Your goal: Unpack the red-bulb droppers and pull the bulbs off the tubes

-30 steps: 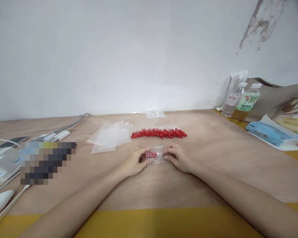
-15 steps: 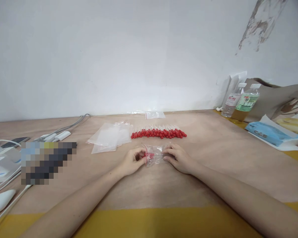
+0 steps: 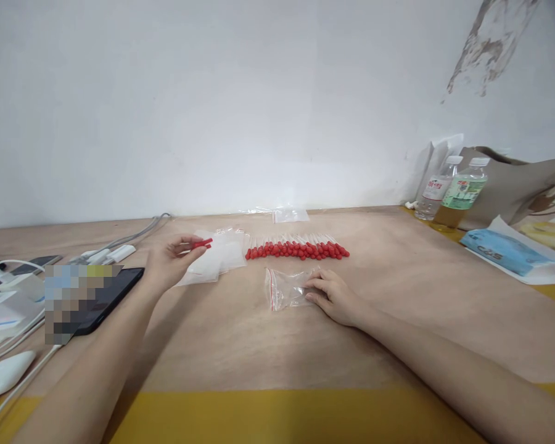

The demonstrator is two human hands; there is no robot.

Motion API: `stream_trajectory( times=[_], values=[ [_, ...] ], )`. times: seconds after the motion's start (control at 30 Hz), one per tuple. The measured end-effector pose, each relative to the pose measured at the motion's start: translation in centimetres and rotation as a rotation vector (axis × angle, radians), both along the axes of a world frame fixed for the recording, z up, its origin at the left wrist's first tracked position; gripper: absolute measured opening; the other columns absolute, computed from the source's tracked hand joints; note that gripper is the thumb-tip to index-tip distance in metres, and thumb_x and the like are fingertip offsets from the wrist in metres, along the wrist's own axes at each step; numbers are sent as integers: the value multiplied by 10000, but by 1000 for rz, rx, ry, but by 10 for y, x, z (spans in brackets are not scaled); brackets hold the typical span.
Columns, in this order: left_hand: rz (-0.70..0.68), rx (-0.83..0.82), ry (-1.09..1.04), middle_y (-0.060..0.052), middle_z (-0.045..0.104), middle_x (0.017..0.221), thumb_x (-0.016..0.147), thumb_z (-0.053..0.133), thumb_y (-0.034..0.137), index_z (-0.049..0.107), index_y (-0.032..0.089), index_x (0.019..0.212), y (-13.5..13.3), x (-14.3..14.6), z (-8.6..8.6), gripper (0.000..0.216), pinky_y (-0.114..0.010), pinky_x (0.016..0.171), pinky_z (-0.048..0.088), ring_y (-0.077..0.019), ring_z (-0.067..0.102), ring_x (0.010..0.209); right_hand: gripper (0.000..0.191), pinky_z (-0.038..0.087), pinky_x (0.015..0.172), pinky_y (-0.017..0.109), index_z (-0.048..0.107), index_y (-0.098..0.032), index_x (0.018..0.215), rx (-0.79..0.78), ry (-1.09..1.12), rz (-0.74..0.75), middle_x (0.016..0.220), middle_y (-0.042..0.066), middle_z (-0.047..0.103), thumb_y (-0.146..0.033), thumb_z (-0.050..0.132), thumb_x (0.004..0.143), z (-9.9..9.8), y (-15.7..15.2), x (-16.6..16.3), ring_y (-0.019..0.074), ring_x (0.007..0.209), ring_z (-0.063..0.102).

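My left hand [image 3: 169, 262] is raised over the table's left-centre, pinching a small red piece [image 3: 202, 243] between thumb and fingers, just above a stack of clear plastic bags [image 3: 215, 256]. My right hand [image 3: 332, 294] lies on the table with its fingers pressing the right end of a small clear zip bag [image 3: 284, 288] that has a red seal line. Behind the bag lies a row of several red-tipped white sticks [image 3: 297, 248].
A dark phone [image 3: 106, 296], white cables [image 3: 124, 237] and a white mouse [image 3: 2, 374] lie at the left. Two water bottles [image 3: 457, 191], a blue tissue pack [image 3: 504, 251] and a tan bag [image 3: 522, 185] stand at the right. Another small clear bag [image 3: 290, 214] lies by the wall.
My left hand has drawn a red piece away from the zip bag's mouth and moved up and left over the bag stack. My right hand stays on the bag.
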State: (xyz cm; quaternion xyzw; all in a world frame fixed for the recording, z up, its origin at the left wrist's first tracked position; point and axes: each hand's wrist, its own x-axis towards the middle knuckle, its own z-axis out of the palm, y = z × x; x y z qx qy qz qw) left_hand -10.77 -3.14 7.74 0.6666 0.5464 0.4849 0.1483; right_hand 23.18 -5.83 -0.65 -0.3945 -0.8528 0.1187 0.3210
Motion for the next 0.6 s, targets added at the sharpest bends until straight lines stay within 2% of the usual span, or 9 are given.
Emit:
stream_trajectory(
  times=[0.07, 0.17, 0.23, 0.33, 0.47, 0.6],
  values=[
    [72, 162, 78, -57, 648, 901, 698, 596, 372, 608, 163, 870, 14, 11, -6, 271, -310, 762, 506, -180, 615, 835, 176, 421, 823, 364, 616, -200, 938, 4, -1, -6, 931, 71, 552, -219, 516, 794, 0, 0, 0, 191, 902, 500],
    [26, 276, 370, -49, 624, 907, 762, 513, 297, 632, 176, 883, 40, 36, -16, 209, -280, 747, 498, -156, 598, 809, 171, 420, 823, 368, 617, -202, 933, 2, -3, -18, 944, 71, 553, -222, 522, 792, 0, 0, 0, 191, 905, 501],
    [14, 296, 560, -54, 619, 919, 783, 466, 230, 640, 180, 885, 56, 54, -22, 208, -282, 754, 480, -160, 590, 810, 169, 421, 821, 373, 618, -204, 930, 2, -7, -23, 949, 71, 555, -230, 522, 793, 0, 0, 0, 193, 907, 502],
    [31, 237, 783, -73, 615, 954, 788, 405, 142, 646, 169, 896, 76, 75, -30, 266, -304, 766, 455, -187, 583, 839, 171, 422, 812, 376, 618, -207, 932, 12, -8, -18, 945, 72, 558, -242, 520, 796, -1, 0, 0, 195, 906, 504],
    [16, 177, 858, -81, 614, 939, 766, 392, 105, 658, 164, 860, 89, 89, -39, 288, -310, 753, 443, -205, 581, 839, 183, 419, 812, 365, 614, -207, 951, 22, -6, -17, 948, 68, 557, -232, 526, 792, -3, 2, 1, 189, 904, 502],
    [-19, 164, 828, -72, 630, 852, 781, 426, 181, 664, 169, 814, 89, 92, -41, 241, -299, 734, 450, -194, 586, 781, 195, 414, 818, 355, 612, -207, 965, 20, -12, -20, 959, 66, 553, -221, 535, 787, -3, 2, 1, 183, 914, 498]
  ],
)
